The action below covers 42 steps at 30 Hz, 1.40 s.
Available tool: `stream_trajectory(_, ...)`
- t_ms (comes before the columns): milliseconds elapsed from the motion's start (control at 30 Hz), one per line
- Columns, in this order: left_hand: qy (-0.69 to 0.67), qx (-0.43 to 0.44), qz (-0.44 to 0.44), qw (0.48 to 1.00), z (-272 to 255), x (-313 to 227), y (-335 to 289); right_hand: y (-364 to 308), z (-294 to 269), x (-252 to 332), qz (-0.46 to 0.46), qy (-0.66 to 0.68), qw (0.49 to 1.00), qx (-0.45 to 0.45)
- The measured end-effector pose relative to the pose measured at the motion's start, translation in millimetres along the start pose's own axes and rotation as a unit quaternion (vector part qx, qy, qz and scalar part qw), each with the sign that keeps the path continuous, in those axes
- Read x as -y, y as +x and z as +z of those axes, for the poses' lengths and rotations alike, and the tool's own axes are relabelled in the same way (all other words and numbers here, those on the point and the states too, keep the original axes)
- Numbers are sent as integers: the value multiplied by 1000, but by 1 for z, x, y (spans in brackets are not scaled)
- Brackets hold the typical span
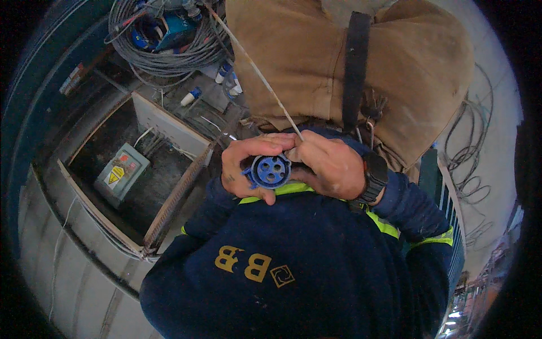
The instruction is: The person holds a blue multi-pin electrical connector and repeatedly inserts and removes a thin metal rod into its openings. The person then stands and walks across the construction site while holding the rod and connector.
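Note:
At my waist, my left hand (247, 164) is closed around a blue round industrial plug connector (271, 171), its face with several dark holes turned up. My right hand (330, 164), a black watch on its wrist, meets the left hand's fingertips beside the connector. Its thumb and fingers are pinched on a thin pale cable (262, 79) that runs up to the far left. The right fingertips are partly hidden, as is the cable's end.
A large coil of grey cable (169, 65) lies at the far left, with blue-and-white plugs (191, 96) near it. Left of me, an open box (175, 209) contains a grey electrical enclosure (121, 172) with a yellow warning label. More loose cable (471, 141) lies on the floor at the right.

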<state>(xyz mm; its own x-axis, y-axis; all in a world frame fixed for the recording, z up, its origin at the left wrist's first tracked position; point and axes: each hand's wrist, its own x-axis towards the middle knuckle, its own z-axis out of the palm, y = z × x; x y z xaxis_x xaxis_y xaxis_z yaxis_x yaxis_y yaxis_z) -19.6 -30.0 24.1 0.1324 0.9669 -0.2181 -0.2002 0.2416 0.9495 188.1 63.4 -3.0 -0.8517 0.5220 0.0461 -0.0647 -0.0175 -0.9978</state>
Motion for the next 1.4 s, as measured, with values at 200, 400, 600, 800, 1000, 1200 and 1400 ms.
stream_trajectory(200,13,1,7,1000,-1,-4,1,4,-1,0,-13,-2,1000,15)
stream_trajectory(400,0,-10,38,999,-6,3,-4,11,-1,5,-27,-13,1000,-1)
stream_trajectory(600,5,-7,36,999,-7,0,-3,10,1,2,-26,-22,999,8)
stream_trajectory(800,-24,-27,35,999,-8,11,-10,11,-1,1,-26,-22,999,13)
stream_trajectory(1000,-38,-18,23,999,-7,7,-5,12,0,3,-2,-17,1000,14)
stream_trajectory(1200,-17,-3,19,1000,-4,1,1,9,-2,1,-7,-10,1000,0)
stream_trajectory(1400,-13,3,22,1000,-5,1,1,8,0,1,-13,-3,1000,-6)
